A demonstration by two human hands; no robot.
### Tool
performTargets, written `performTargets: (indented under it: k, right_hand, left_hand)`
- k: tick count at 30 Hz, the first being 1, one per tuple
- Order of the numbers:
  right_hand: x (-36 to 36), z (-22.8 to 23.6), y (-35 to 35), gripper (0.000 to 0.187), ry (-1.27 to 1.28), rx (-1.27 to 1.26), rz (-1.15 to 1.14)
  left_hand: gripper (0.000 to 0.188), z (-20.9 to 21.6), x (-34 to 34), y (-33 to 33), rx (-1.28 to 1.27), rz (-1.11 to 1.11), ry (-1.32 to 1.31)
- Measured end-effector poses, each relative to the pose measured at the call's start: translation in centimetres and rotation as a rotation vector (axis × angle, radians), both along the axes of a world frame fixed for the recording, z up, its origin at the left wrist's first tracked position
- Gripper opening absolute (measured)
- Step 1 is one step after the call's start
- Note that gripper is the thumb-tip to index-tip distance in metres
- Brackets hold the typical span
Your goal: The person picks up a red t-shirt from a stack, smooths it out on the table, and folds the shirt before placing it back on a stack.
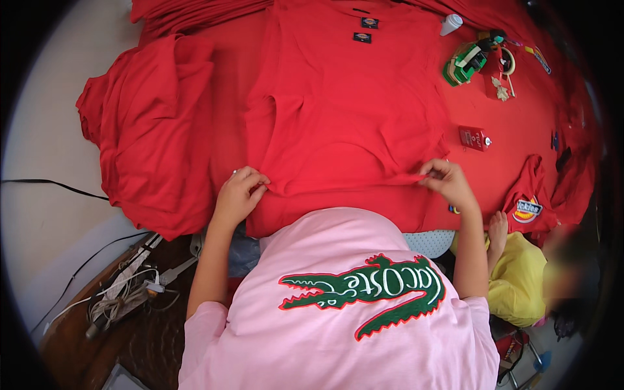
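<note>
A red T-shirt [351, 117] lies spread in front of me on a table covered with red cloth, its neck end with a small dark label at the far side. My left hand [244, 185] pinches the near edge of the shirt at its left end. At the right end of that same edge, my right hand [448, 182] pinches the fabric between thumb and fingers. Between the two hands the edge runs nearly straight, slightly lifted, with loose folds at the left side.
A heap of red garments [149, 130] lies on the left. To the right stand a red can [475, 138], a green tape dispenser [465, 64], a small box [500, 84] and a white cup [451, 25]. A person in yellow [517, 276] sits at the right with another red garment [530, 195]. Cables [123, 292] lie lower left.
</note>
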State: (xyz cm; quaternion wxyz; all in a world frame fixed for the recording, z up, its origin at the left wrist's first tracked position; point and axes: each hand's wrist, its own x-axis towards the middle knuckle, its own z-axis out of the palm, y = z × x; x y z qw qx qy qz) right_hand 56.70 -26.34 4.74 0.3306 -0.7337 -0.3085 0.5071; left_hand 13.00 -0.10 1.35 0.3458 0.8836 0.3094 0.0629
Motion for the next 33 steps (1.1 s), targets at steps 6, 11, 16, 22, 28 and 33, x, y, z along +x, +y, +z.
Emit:
performTargets:
  k: [6,11,16,22,28,33]
  right_hand:
    - [8.3,4.4,9.8,0.017,-0.078,0.301,-0.202]
    - [14.2,0.3,16.6,0.026,-0.27,0.707,-0.78]
    - [7.8,-3.6,21.6,0.028,-0.789,0.815,-0.362]
    - [-2.3,-4.6,27.8,0.028,-0.703,0.576,0.037]
    - [-10.7,-8.6,24.0,0.067,-0.933,0.69,0.484]
    - [-5.4,-8.0,16.7,0.077,-1.128,0.37,0.495]
  left_hand:
    - [0.018,5.7,7.3,7.7,-0.418,0.358,-0.506]
    - [0.027,6.4,11.1,11.4,-0.164,0.569,-0.865]
    - [0.027,-2.0,6.7,7.8,-0.258,0.699,-0.465]
    - [0.027,-2.7,7.1,4.3,-0.264,0.85,-0.334]
    - [0.01,-7.7,4.8,6.3,-0.229,0.968,-0.607]
    - [0.01,-9.7,3.6,6.4,-0.343,0.985,-0.64]
